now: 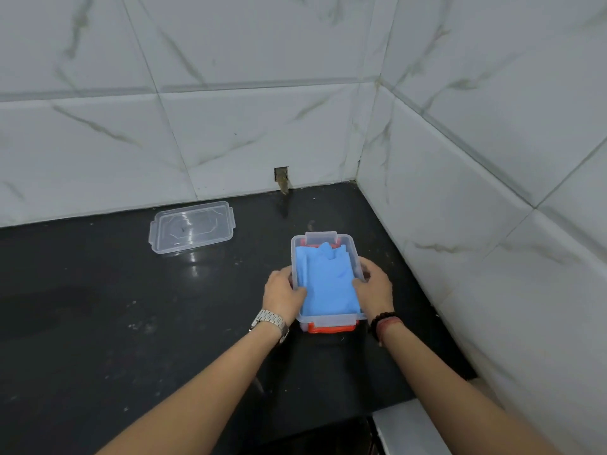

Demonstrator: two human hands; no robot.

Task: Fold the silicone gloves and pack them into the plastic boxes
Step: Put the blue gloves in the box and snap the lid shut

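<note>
A clear plastic box (323, 239) stands on the black counter, stacked on a second box in which something orange (331, 329) shows at the near end. A folded blue silicone glove (328, 284) fills the top box. My left hand (282, 295) grips the box's left wall, thumb over the rim on the glove. My right hand (374, 285) grips the right wall the same way, fingers curled round the outside.
A clear lid (192, 229) lies flat on the counter at the back left. White marble-look tiled walls (460, 192) close in behind and to the right. The counter's front edge (394, 408) runs near the lower right.
</note>
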